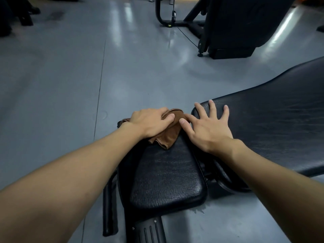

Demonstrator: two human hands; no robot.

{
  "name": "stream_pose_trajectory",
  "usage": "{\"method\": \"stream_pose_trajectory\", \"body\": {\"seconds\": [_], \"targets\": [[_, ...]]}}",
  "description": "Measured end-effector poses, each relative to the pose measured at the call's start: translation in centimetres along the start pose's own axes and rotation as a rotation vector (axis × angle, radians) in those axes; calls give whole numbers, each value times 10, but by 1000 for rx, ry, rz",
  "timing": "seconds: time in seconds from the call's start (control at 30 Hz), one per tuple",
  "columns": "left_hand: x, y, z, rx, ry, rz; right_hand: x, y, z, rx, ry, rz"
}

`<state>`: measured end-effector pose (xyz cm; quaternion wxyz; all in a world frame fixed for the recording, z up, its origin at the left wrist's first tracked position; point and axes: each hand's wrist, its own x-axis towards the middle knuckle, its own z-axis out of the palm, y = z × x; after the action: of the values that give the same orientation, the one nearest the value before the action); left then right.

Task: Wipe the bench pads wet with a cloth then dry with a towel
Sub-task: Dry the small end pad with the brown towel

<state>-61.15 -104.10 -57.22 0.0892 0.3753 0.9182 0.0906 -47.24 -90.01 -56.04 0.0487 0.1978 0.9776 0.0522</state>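
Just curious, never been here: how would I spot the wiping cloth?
Find the small black seat pad nearest the camera. At its far end, under the left hand, lies the brown cloth: crumpled, the only brown thing among black padding.

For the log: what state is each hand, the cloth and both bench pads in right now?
left hand: curled over the brown cloth, holding it down on the seat pad.
right hand: fingers spread, flat on the back pad.
brown cloth: bunched at the seat pad's far end.
seat pad: near part bare; wetness unclear.
back pad: wetness unclear.
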Motion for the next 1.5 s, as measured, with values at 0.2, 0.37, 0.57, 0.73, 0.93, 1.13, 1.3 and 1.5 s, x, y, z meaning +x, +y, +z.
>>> {"method": "stream_pose_trajectory", "body": {"seconds": [0.2, 0.37, 0.57, 0.73, 0.93, 1.13, 1.3, 1.5], "targets": [[-30, -46, 8, -60, -13, 5, -2, 1, 1, -5, -6, -13], [-24, -46, 6, -7, -49, -46, -3, -1, 0, -7, -4, -43], [1, -10, 3, -8, -25, 23, 0, 0, 2, -26, 12, -103], [-19, -51, 9, -69, -63, -38, -1, 0, 3, -15, 6, -98], [-19, -39, 6, -40, -72, -158, -1, 0, 0, -14, 7, -114], [-36, -38, 16, -138, 9, -303, 0, 0, -1, 58, 40, -173], [-63, -28, 23, -216, 83, -510, -1, -13, 2, 65, 148, -533], [-100, -7, 32, -300, 122, -754, -7, -42, 6, 194, -52, -562]]}}
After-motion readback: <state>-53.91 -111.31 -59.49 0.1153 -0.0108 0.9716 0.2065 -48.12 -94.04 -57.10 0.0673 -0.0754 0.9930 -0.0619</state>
